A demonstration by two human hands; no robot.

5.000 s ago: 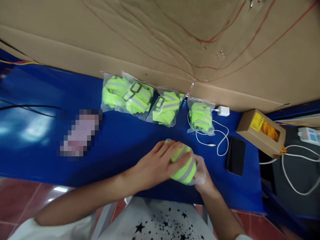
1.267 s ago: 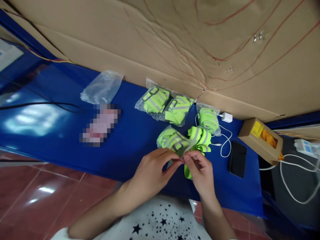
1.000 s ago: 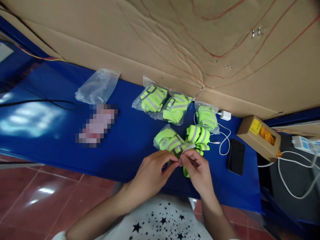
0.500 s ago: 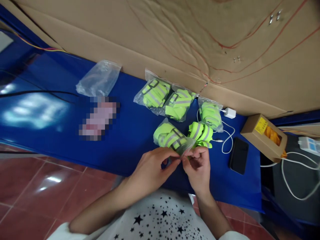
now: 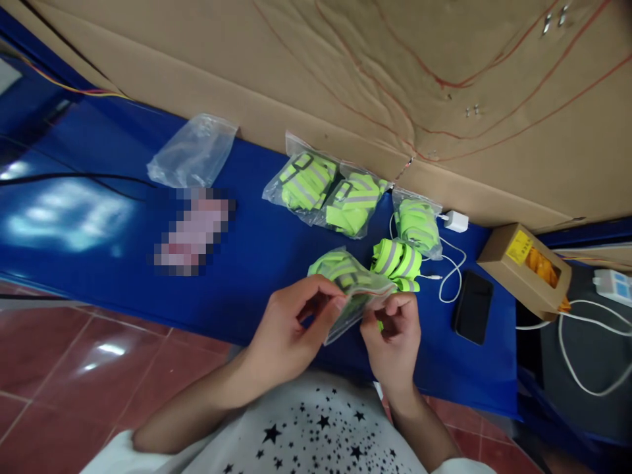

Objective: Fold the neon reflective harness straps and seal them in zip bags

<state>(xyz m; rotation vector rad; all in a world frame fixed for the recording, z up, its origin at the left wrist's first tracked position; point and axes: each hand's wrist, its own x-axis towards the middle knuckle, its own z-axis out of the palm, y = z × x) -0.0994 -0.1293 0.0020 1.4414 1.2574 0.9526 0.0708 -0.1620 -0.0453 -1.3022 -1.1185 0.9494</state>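
Between my hands is a clear zip bag (image 5: 353, 289) with a folded neon-yellow reflective strap (image 5: 334, 264) inside. My left hand (image 5: 296, 322) pinches the left side of the bag's mouth between thumb and fingers. The opposite side of the mouth is pinched in my right hand (image 5: 392, 329), whose fingers are curled. A bit of yellow shows by the right thumb. Just beyond my right hand lies a rolled, unbagged reflective strap (image 5: 396, 260). Farther back are bagged straps: one on the left (image 5: 307, 181), one in the middle (image 5: 354, 203) and one on the right (image 5: 417, 224).
An empty clear bag (image 5: 195, 155) and a blurred-out pink item (image 5: 195, 234) lie left on the blue table (image 5: 257, 263). To the right are a black phone (image 5: 473, 307), a white charger (image 5: 455, 221) with cable, and a cardboard box (image 5: 526, 266). A cardboard wall (image 5: 197, 66) stands behind.
My hands have moved apart, my left hand shifting left. The bag's mouth, bunched between my fingers before, is now stretched out and its front flap hangs toward me.
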